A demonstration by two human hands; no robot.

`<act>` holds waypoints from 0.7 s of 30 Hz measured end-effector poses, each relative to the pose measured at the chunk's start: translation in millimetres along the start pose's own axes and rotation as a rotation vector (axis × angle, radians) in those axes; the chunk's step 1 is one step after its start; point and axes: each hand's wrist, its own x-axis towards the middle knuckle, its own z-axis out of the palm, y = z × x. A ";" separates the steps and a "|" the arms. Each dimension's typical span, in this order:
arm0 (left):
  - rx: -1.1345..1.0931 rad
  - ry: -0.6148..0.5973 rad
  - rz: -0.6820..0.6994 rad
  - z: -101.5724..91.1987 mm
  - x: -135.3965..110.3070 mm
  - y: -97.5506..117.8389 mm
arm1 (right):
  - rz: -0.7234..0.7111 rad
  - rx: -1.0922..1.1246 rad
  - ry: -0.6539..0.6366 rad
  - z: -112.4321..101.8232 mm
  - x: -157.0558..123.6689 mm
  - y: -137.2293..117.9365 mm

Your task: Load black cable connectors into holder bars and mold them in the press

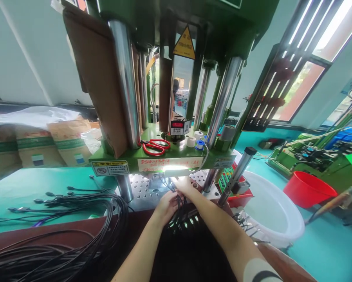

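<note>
At the green press, left fingers curl around black cables.

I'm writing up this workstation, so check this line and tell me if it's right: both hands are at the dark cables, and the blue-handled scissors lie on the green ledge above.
Wrong colour: the head view shows red-handled scissors, not blue. They do lie on the green ledge, and the left hand and right hand are at the dark cables.

Cables, near left: smooth plastic sheathing. Press columns: polished, reflective metal. Sacks, far left: matt paper. Scissor handles: glossy plastic. Bucket, right: smooth plastic.
</note>
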 end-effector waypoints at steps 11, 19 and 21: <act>0.007 0.033 -0.020 -0.6 -2.3 0.0 | 0.225 -0.305 0.552 -151.0 -258.8 83.0; -0.090 -0.114 -0.112 7.0 -6.0 1.9 | 0.592 -0.526 0.812 -190.9 -352.2 134.4; -0.098 -0.142 -0.125 7.7 -8.2 3.3 | 0.538 -0.273 0.668 -177.9 -309.6 108.8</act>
